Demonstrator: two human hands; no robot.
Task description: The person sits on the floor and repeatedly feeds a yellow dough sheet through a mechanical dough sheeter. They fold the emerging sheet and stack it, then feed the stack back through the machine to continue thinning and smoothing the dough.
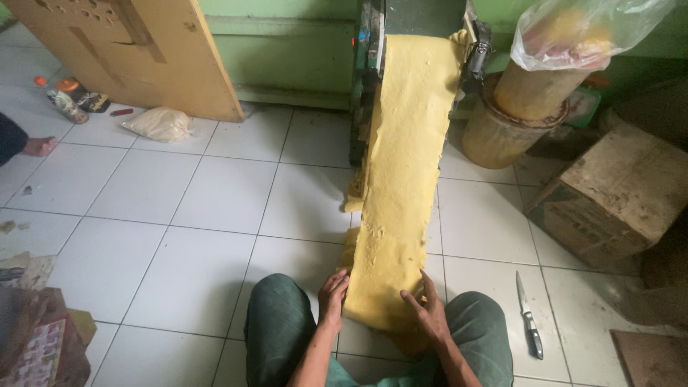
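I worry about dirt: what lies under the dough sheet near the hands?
Under the dough sheet lie white floor tiles and folded dough at its left edge; whatever lies directly beneath is covered.

dough sheet: 1 | hands: 2 | knife: 1 | wooden box: 1 | floor bag: 1

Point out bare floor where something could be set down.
Widest bare tile floor lies between left hand, dough sheet and plastic bag. A smaller patch lies between sheet and knife. Crowded by bucket and wooden box.
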